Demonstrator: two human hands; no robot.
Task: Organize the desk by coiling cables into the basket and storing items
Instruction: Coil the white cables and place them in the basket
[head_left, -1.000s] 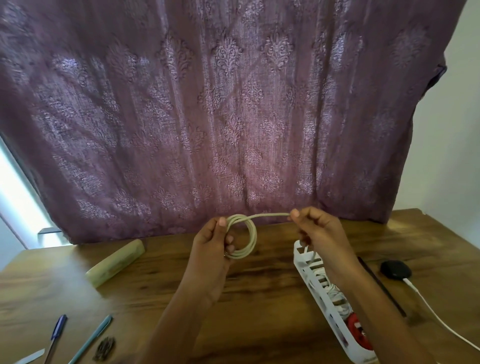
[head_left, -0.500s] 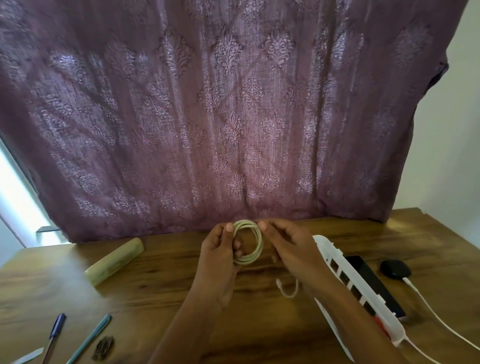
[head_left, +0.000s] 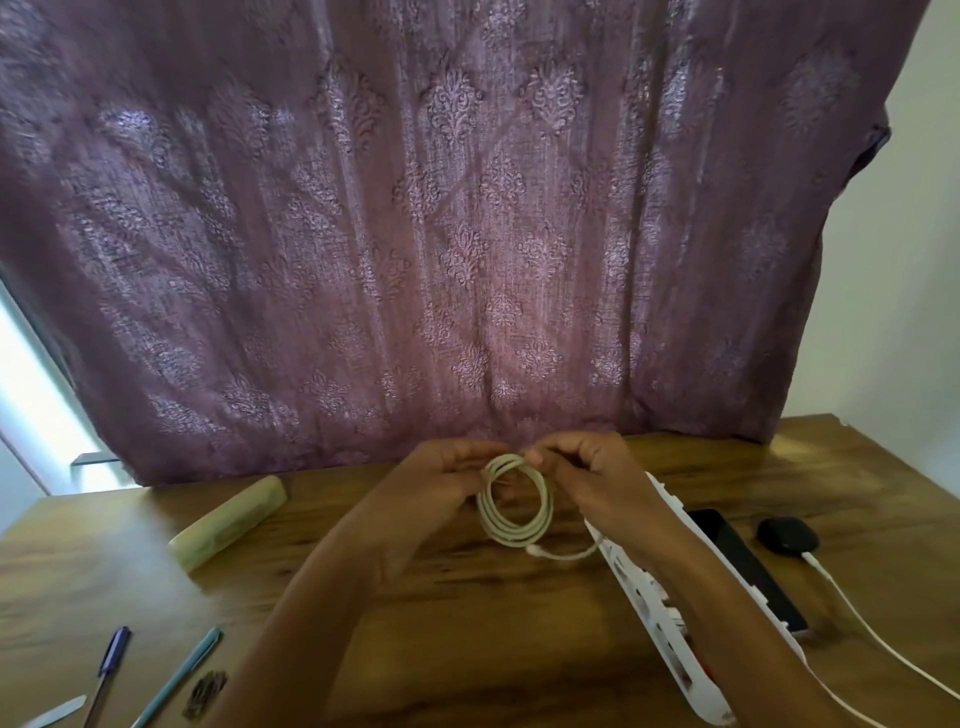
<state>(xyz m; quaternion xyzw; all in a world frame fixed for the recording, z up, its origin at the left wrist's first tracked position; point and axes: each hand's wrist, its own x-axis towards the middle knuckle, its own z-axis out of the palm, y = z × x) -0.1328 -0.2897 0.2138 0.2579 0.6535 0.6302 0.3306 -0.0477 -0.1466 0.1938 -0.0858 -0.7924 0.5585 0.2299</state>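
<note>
A cream-white cable (head_left: 514, 506) hangs as a small round coil above the wooden desk (head_left: 467, 623). My left hand (head_left: 441, 475) pinches the coil's top from the left. My right hand (head_left: 587, 467) grips the same top from the right. A short loose end of the cable (head_left: 563, 553) with its plug trails under the coil toward the right. A white slotted basket (head_left: 649, 597) lies on the desk under my right forearm, partly hidden by it.
A pale green case (head_left: 228, 522) lies at the left. Two pens (head_left: 111, 660) and a dark clip (head_left: 205, 693) sit at the front left. A black phone (head_left: 743, 566), a black charger (head_left: 787, 535) and its white lead (head_left: 857, 629) lie at the right. A purple curtain hangs behind.
My right hand came in from the right and wound the stretched-out end onto the coil. The coil now hangs lower between both hands, with only a short tail left free.
</note>
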